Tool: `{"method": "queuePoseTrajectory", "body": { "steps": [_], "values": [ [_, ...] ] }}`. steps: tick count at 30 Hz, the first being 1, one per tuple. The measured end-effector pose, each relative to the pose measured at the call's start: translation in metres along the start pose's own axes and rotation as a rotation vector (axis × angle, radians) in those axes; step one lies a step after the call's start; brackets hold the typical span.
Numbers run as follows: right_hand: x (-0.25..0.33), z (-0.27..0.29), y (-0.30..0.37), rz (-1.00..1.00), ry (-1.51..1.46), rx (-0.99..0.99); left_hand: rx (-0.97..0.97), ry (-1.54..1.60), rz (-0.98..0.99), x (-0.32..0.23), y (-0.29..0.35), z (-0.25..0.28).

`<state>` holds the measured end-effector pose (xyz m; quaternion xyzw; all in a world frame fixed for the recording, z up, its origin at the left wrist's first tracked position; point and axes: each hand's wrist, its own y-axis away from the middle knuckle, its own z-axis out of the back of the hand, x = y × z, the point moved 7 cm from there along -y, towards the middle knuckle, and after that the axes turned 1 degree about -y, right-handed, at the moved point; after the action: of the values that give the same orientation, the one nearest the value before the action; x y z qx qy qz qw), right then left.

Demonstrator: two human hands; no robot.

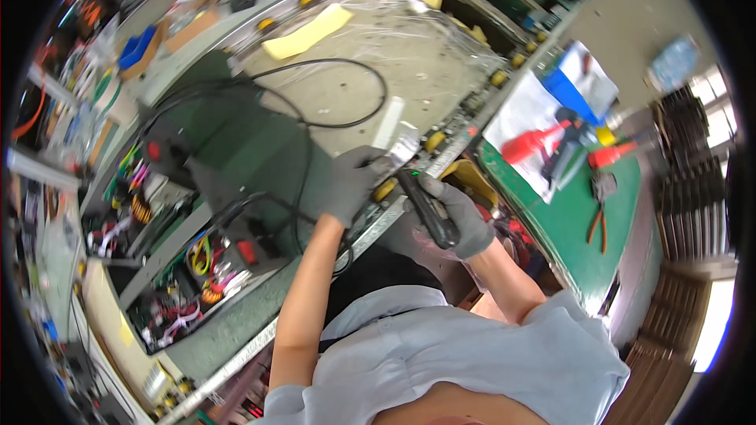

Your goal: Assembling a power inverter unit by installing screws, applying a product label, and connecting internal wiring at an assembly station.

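My right hand (465, 220), in a grey glove, is wrapped round a black handheld device (431, 211) with a small green light at its far end. It could be a scanner, but its kind is not plain. Just left of it, my gloved left hand (353, 182) pinches a small silvery-white piece (404, 145), perhaps a label or packet. The device's lit end is close to that piece. Beside my left hand stands a large dark housing (260, 145) with red switches, and a black cable (382, 86) loops from it over the worktop.
A roller conveyor edge (435, 140) runs along the worktop. Yellow foam strips (309, 31) lie at the back. On the green side table (583, 228) are red-handled tools (529, 144), pliers (600, 216) and a blue bin (573, 93). Opened units with wiring (197, 267) stand at left.
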<state>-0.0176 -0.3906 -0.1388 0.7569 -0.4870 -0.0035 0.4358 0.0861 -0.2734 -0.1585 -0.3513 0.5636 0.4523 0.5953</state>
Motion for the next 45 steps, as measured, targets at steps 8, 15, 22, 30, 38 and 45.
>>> {"method": "queuePoseTrajectory", "body": {
  "steps": [8,15,22,30,38,45],
  "values": [
    [0.094,0.112,0.056,0.882,-0.078,0.142,-0.052,0.061,-0.019,0.011,-0.006,0.011],
    [0.139,0.266,0.102,0.966,-0.654,-0.437,-0.113,0.113,-0.065,0.011,-0.002,0.016],
    [0.095,0.107,0.066,0.895,0.278,-0.134,0.013,-0.005,-0.028,0.003,-0.003,-0.004],
    [0.066,-0.068,0.009,1.493,1.809,0.087,0.102,0.084,-0.009,0.002,0.003,0.0],
    [0.073,-0.068,-0.016,1.327,1.863,0.115,0.099,0.091,-0.015,-0.007,0.006,0.004],
    [0.071,-0.084,-0.012,1.454,1.781,0.154,0.036,0.373,-0.003,-0.004,0.005,0.004]
  ]
}}
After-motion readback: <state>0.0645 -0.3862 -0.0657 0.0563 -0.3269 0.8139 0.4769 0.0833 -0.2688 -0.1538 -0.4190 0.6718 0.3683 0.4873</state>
